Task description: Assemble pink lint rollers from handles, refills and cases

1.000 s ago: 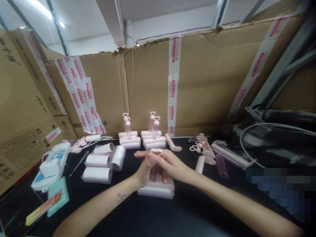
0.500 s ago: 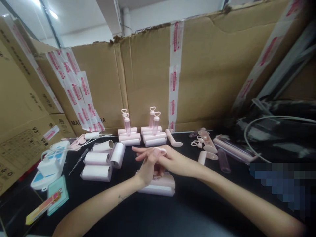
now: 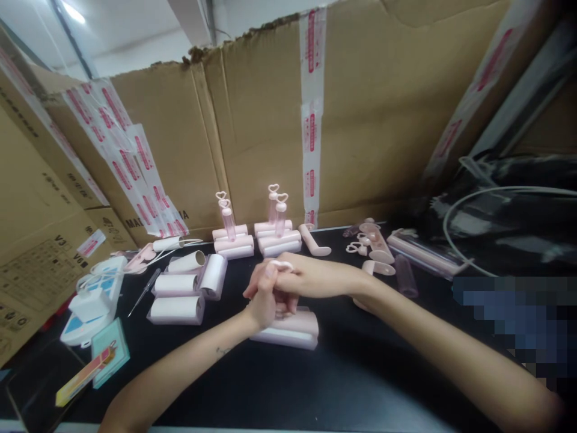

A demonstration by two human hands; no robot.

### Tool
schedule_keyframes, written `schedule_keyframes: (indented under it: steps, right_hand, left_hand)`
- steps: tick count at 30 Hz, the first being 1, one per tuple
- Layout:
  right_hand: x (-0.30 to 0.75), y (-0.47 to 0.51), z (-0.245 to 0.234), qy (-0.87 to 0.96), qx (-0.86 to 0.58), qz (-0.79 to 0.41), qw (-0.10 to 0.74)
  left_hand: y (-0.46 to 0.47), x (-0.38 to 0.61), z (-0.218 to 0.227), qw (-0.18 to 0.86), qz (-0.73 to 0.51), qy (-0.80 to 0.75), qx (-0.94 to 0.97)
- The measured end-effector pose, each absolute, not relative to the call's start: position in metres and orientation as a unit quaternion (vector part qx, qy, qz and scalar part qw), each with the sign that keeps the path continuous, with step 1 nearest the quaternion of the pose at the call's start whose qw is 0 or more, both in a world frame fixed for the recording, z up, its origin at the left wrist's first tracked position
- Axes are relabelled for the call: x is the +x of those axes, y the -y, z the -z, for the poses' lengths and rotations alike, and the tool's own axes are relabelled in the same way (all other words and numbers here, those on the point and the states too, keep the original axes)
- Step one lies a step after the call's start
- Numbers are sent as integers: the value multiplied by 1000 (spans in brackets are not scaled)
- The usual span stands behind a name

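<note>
Both my hands meet over a pink lint roller in a clear case (image 3: pixel 288 329) that lies on the black table (image 3: pixel 279 385). My left hand (image 3: pixel 261 300) wraps round the roller's upright handle, which is mostly hidden. My right hand (image 3: pixel 311 278) is curled over the top of the handle, where a pink heart-shaped cap (image 3: pixel 282 264) shows between the fingers.
Finished pink rollers with heart tops (image 3: pixel 256 231) stand at the back. White paper rolls in clear cases (image 3: pixel 180 288) lie to the left. Loose pink handles and caps (image 3: pixel 369 246) lie to the right, beside black bags and a white cable (image 3: pixel 505 198). Cardboard boxes (image 3: pixel 270 120) wall the table.
My right hand's fingers were stretched flat over the handle top; now they are curled down around it. The view has tilted down a little.
</note>
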State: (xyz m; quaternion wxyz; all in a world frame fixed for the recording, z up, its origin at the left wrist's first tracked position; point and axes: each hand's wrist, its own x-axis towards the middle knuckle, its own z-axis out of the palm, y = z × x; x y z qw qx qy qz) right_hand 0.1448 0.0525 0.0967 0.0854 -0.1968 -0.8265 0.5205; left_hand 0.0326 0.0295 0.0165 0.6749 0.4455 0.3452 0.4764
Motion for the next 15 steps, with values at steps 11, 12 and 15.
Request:
schedule_keyframes:
  steps: [11, 12, 15]
  right_hand:
    - [179, -29, -79, 853, -268, -397, 209]
    - [183, -25, -72, 870, -285, -349, 201]
    - [188, -16, -47, 899, -350, -213, 156]
  left_hand:
    - [-36, 8, -23, 596, -357, -253, 673]
    - [-34, 2, -29, 541, -366, -273, 706]
    - [-30, -21, -45, 271, -384, -409, 782]
